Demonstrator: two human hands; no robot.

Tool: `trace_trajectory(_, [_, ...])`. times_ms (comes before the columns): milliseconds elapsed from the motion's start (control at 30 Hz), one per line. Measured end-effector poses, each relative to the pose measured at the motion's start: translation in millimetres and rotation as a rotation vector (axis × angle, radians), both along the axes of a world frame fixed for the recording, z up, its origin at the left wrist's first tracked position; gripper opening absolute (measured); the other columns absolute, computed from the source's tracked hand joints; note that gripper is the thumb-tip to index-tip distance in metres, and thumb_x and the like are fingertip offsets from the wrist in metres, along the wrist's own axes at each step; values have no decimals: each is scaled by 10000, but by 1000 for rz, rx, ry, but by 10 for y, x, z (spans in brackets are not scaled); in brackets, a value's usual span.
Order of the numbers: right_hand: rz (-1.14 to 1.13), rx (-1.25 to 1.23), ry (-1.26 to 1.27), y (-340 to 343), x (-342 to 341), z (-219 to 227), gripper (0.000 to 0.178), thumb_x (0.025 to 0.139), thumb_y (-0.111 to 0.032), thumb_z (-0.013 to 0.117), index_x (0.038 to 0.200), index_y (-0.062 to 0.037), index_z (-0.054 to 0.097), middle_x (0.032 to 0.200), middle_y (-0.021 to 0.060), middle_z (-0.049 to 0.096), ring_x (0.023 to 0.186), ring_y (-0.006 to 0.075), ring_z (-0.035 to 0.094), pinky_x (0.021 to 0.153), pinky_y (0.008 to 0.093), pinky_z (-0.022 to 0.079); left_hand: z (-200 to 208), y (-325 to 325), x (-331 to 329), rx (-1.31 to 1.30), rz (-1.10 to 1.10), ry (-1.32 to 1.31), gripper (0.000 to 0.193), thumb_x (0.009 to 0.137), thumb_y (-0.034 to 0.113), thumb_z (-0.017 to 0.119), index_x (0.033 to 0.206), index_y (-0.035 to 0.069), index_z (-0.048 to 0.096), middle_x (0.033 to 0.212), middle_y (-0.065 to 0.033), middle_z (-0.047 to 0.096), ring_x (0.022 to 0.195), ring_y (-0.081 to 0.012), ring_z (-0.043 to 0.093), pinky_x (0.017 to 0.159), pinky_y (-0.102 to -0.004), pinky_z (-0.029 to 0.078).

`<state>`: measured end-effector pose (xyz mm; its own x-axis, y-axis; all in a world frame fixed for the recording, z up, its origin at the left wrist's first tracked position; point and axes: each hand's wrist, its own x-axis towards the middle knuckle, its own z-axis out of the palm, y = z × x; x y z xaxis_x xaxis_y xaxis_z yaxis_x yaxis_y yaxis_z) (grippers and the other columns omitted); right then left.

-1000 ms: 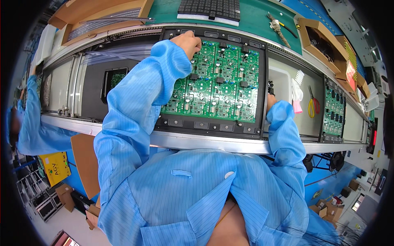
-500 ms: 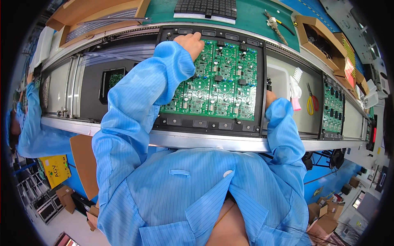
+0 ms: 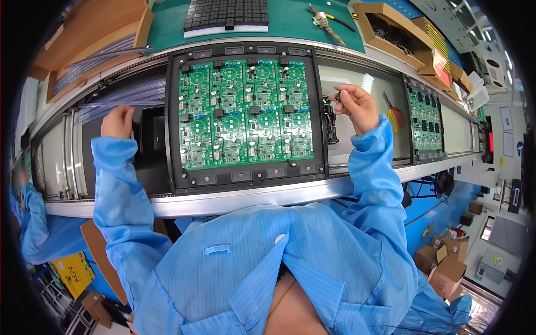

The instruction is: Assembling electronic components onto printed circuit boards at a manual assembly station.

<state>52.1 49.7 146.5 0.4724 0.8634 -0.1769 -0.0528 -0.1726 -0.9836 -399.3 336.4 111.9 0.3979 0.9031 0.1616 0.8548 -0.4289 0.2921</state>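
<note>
A black frame (image 3: 247,181) carries a green panel of circuit boards (image 3: 245,111) with black blocks, round outlines and small parts on it. My right hand (image 3: 360,107), right of the frame, pinches a small black component (image 3: 337,96) between thumb and fingertips. Just below that hand lies a cluster of black parts (image 3: 330,120) by a white tray (image 3: 335,79). Left of the frame, my left hand (image 3: 118,121) is held with its fingers bent together beside a black bin (image 3: 152,131); what they hold, if anything, is hidden.
Clear plastic tubes (image 3: 123,100) lie behind my left hand. To the right are red-and-yellow cutters (image 3: 394,113) and a second framed board (image 3: 426,120). A black grid tray (image 3: 226,15) and a cardboard box (image 3: 393,30) stand at the back. A co-worker's blue sleeve (image 3: 34,215) shows far left.
My left hand has left the board panel and moved left to the black bin. My right hand has come up from the white tray with a small black component. The view has shifted right.
</note>
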Motion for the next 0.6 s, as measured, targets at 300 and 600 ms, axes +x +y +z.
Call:
trace_trajectory(300, [287, 43, 64, 646, -465, 348, 206, 874, -98, 563, 1051, 8, 565, 853, 109, 621, 679, 120, 594, 654, 205, 510, -445, -76, -339, -55, 48, -201, 86, 766, 134, 614, 809, 65, 640, 637, -49, 577, 569, -204, 545, 561, -314, 450])
trace_trajectory(600, [565, -13, -259, 1459, -923, 246, 168, 837, -44, 584, 996, 11, 581, 784, 88, 613, 699, 124, 604, 613, 200, 504, -643, -51, -462, -192, 196, -243, 162, 767, 129, 628, 920, 75, 625, 767, -80, 621, 664, -236, 594, 608, -306, 474])
